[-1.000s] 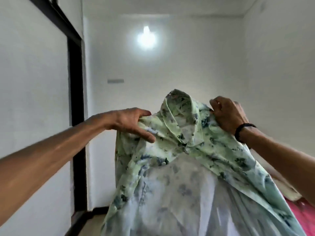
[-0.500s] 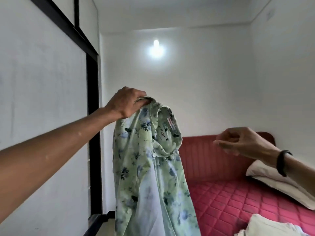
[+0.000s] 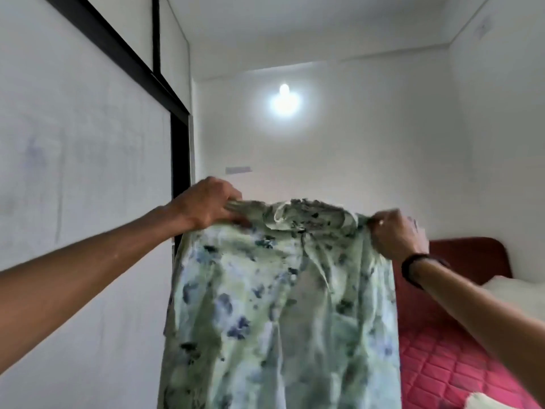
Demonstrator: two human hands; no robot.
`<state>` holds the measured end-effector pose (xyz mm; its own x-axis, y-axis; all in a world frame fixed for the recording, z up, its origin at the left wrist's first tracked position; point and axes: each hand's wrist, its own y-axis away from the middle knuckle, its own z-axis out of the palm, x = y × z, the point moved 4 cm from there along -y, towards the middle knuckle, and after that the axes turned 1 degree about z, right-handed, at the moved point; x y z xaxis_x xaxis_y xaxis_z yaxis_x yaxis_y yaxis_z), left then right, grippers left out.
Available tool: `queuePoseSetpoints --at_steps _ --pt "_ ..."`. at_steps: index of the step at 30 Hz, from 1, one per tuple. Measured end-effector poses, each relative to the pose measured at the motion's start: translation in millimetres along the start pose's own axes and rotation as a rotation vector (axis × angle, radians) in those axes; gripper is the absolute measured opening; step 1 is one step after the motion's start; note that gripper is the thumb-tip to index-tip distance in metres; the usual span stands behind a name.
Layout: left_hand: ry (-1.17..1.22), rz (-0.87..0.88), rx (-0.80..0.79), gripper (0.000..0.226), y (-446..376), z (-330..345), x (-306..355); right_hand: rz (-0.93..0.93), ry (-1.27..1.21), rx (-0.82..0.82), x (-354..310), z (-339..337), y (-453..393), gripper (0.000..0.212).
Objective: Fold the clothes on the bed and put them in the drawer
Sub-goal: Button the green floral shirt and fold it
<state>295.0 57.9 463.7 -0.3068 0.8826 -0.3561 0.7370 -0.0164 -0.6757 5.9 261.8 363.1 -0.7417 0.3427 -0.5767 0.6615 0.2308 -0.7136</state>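
Up front, pale green floral shirt [image 3: 277, 305] held spread in the air, hanging straight down past the bottom edge of view. Left hand [image 3: 206, 206] clamped on the shirt's top left corner, fingers curled over bunched cloth. Right hand [image 3: 398, 234] clamped on the top right corner, knuckles toward camera, black wristband [image 3: 413, 268] just below on the wrist. Collar [image 3: 306, 211] crumpled along the top edge between the two hands. Fabric somewhat blurred; button side or back side cannot tell.

Right of the shirt and lower: bed [image 3: 442, 364] with red quilted mattress, dark red headboard [image 3: 472, 255] behind the right forearm. White pillow [image 3: 519, 293] right of the headboard, partly hidden by the arm. Bit of white cloth [image 3: 486, 404] on the mattress at the bottom edge, right of the shirt.

Left of the shirt: white panel with black frame [image 3: 180, 178]. Above the shirt, on the far wall: lit bulb [image 3: 284, 97].
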Motion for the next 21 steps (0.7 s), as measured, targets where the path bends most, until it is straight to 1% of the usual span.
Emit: queuePoseSetpoints --at_steps 1,2,3,5,6,7,8,10,11,12,13,14,15,17,19,21 --pt "-0.056 0.012 -0.04 0.05 5 8 3 0.024 -0.048 0.021 -5 -12 -9 0.019" --pt "-0.104 -0.007 -0.032 0.047 8 14 5 0.056 -0.161 0.014 -9 -19 -17 0.019" --pt "-0.125 -0.061 0.024 0.04 10 16 6 0.115 -0.331 -0.031 -13 -24 -19 0.017" --pt "-0.107 -0.234 0.176 0.023 14 10 7 0.303 -0.729 -0.14 -23 -28 -12 0.014" --pt "-0.073 -0.342 0.235 0.018 17 4 9 0.324 -0.819 -0.148 -27 -34 -5 0.015" --pt "-0.013 -0.46 0.283 0.015 20 -1 10 0.25 -0.798 -0.105 -30 -41 2 0.017" --pt "0.063 -0.573 0.342 0.018 22 -10 13 0.078 -0.678 0.012 -33 -56 9 0.018" --pt "0.272 -0.759 0.486 0.025 29 -26 15 -0.38 -0.344 0.301 -45 -87 29 0.016" --pt "0.356 -0.807 0.563 0.026 33 -37 16 -0.585 -0.202 0.367 -52 -102 40 0.015" --pt "0.401 -0.827 0.639 0.026 37 -46 16 -0.728 -0.049 0.4 -56 -110 49 0.019" --pt "0.404 -0.823 0.704 0.026 40 -60 18 -0.802 0.1 0.436 -60 -120 53 0.027" --pt "0.396 -0.786 0.753 0.027 42 -71 21 -0.812 0.203 0.46 -64 -131 55 0.033" --pt "0.387 -0.724 0.805 0.029 42 -82 26 -0.782 0.244 0.492 -68 -144 56 0.036" --pt "0.37 -0.587 0.896 0.028 42 -108 43 -0.709 0.207 0.554 -84 -174 57 0.036" --pt "0.341 -0.479 0.97 0.025 42 -134 61 -0.655 0.088 0.621 -105 -203 59 0.033" --pt "0.255 -0.428 1.032 0.025 42 -162 77 -0.606 0.017 0.699 -125 -231 60 0.03"
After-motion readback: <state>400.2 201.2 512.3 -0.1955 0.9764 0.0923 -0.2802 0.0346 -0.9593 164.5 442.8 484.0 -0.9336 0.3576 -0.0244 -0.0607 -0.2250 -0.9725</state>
